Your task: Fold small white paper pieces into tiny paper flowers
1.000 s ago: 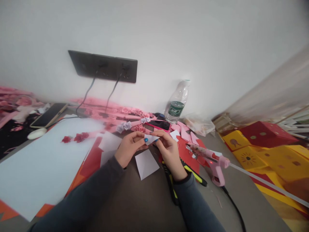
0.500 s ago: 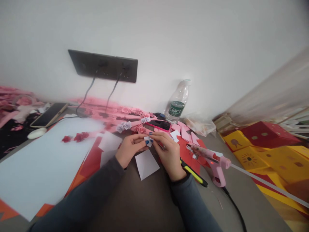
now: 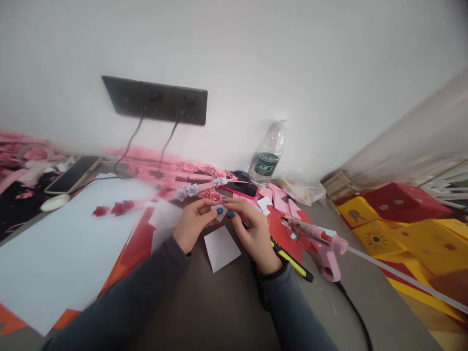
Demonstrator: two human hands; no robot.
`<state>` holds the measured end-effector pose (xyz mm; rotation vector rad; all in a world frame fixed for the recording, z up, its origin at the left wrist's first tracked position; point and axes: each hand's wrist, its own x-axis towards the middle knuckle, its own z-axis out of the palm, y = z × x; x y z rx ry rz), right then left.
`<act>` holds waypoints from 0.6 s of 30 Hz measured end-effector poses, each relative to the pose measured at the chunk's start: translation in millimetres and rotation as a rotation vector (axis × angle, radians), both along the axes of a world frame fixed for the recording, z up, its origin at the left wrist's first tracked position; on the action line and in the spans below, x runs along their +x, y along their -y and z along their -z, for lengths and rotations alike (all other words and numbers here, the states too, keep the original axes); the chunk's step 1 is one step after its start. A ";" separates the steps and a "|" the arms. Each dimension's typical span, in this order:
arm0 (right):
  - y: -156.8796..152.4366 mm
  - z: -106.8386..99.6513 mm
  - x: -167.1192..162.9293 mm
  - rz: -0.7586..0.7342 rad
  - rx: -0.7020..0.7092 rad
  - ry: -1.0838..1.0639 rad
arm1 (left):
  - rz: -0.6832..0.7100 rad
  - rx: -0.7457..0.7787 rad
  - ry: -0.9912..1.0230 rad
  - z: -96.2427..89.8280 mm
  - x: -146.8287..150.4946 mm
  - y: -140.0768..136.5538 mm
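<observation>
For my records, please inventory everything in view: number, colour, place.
socket panel: one, black, wall
bottle: one, clear, near wall
smartphones: two, dark, left, centre
paper roses: several, pink, lilac, red, left, centre
large sheet: one, white, left
coloured paper: several, red, orange, pink, both sides
glue gun: one, pink, right
glue stick: one, whitish, right
cables: several, dark, panel, glue gun
tool handle: one, yellow-black, right
plastic bag: one, clear, beside bottle
boxes: several, yellow, red, right
table: one, grey, beneath
paper square: one, white, centre
small paper: one, white, centre
left hand: one, grey-sleeved, holding small paper
right hand: one, grey-sleeved, nearby
</observation>
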<state>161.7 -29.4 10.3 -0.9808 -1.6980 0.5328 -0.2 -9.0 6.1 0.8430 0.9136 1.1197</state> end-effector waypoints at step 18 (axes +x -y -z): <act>-4.9 -0.2 1.5 -0.087 -0.210 -0.086 | 0.100 0.107 -0.170 -6.2 0.3 3.5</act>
